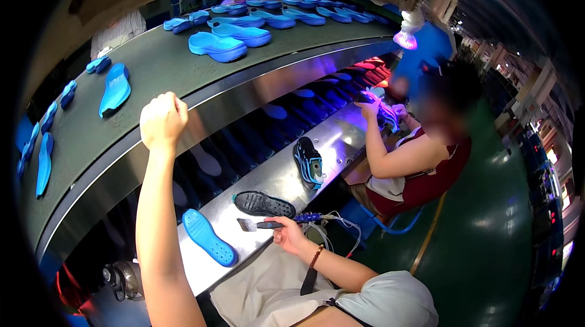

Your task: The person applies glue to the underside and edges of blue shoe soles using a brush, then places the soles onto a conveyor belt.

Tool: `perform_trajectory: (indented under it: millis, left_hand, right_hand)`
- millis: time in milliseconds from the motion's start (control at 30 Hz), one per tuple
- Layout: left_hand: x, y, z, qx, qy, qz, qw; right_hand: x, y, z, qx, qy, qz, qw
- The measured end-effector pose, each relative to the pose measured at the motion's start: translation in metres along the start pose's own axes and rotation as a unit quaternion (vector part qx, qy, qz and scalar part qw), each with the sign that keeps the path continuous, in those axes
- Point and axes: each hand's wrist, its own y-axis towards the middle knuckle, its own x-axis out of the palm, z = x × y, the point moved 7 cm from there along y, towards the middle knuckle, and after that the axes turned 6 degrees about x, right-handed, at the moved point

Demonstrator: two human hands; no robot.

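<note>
My left hand (163, 121) is closed in a fist, held up at the near edge of the dark green conveyor belt (159, 65). Its fingers curl out of sight, so anything inside is hidden. Low over the metal bench, my right hand (289, 237) grips the dark handle of a flat brush (248, 224), its pale head pointing left. Just left of the brush lies a blue shoe sole (208, 238). Beyond the brush is a black sole-shaped piece (264, 204) with teal at its edge. A black and blue shoe (309, 162) rests farther along the bench.
Several blue soles (224, 45) lie scattered on the belt. Beneath it, shelves hold rows of soles under purple light. At right, a seated co-worker (420, 150) handles a shoe (387, 117). Cables (335, 223) hang by the bench edge; a dark bottle (125, 279) stands lower left.
</note>
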Motion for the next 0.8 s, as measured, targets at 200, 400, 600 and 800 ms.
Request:
perform_trajectory:
  millis: [200,400,600,800]
  left_hand:
    - [0.005,-0.004,0.0,-0.011,-0.013,0.003,1.0]
    - [0.002,-0.004,0.002,-0.013,-0.012,0.002,1.0]
    - [0.004,0.0,0.004,-0.012,0.01,-0.003,1.0]
    - [0.007,-0.004,0.002,-0.022,0.029,-0.019,0.999]
  right_hand:
    - [-0.013,-0.002,-0.016,-0.024,0.016,0.028,0.999]
    - [-0.018,0.006,-0.008,0.009,0.061,0.044,0.997]
    - [0.005,0.007,-0.014,-0.011,0.054,0.015,0.998]
    - [-0.009,0.002,-0.009,0.006,0.083,0.043,0.996]
